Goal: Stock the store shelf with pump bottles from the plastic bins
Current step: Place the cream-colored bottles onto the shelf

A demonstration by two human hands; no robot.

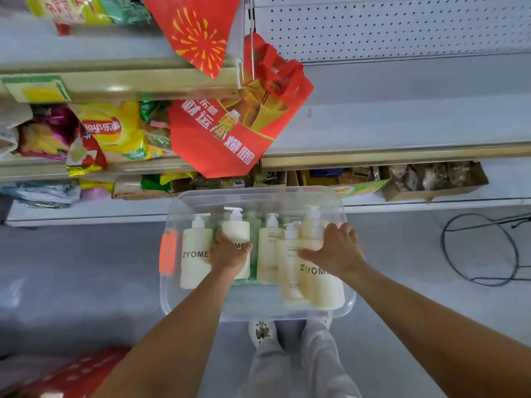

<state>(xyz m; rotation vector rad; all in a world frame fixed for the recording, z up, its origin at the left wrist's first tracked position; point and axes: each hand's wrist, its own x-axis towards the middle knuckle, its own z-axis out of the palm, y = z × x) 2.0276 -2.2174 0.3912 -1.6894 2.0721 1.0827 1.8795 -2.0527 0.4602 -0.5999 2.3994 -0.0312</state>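
A clear plastic bin (201, 307) sits on the floor in front of the shelving and holds several cream pump bottles lying flat. My left hand (230, 251) grips the second bottle from the left (236, 228), fingers curled round its body. My right hand (334, 251) wraps round a blurred bottle (311, 231) at the bin's right side. Another cream bottle marked ZYOME (195, 254) lies at the far left of the bin. A bare white shelf (402, 122) with a pegboard back is above on the right.
Snack bags (115, 127) fill the left shelves. Red paper banners (224, 133) hang between the shelf bays. Cardboard boxes of goods (431, 179) sit on the bottom shelf. A black wire stand (482, 248) is on the floor at right. My feet (263, 331) are just behind the bin.
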